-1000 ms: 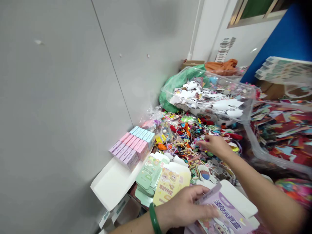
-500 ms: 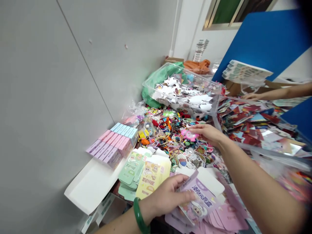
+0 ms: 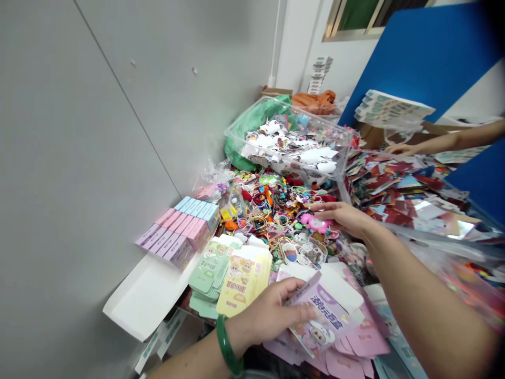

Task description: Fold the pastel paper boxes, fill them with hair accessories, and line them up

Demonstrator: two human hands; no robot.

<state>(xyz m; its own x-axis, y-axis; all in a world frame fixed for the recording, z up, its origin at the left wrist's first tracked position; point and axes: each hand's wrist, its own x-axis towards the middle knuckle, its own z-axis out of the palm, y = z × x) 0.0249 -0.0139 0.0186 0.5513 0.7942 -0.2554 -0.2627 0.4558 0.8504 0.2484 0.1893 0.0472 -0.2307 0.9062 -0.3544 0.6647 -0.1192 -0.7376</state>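
Observation:
My left hand (image 3: 278,310), with a green bangle at the wrist, is closed around a purple printed carton (image 3: 325,318). The carton's white end flap stands up, and the thumb lies across its front. Over the heap of small trinkets (image 3: 272,210), my right hand (image 3: 347,217) has its fingers at a bright pink trinket (image 3: 315,222) and appears to grip it; the thumb is hidden. Beneath the purple carton lie flat pink cartons (image 3: 366,342). Yellow cartons (image 3: 242,281) and a stack of green cartons (image 3: 211,268) lie left of them.
Filled blue, pink and purple boxes (image 3: 181,226) stand in a white tray (image 3: 145,300) by the grey wall. Behind the heap is a clear bin of paper cutouts (image 3: 295,147). Another person's hand (image 3: 406,150) reaches over a bin of cards (image 3: 402,195) at right.
The pink trinket has shifted slightly right and nearer along with my right hand. My left hand keeps its hold on the purple carton. The view has turned slightly.

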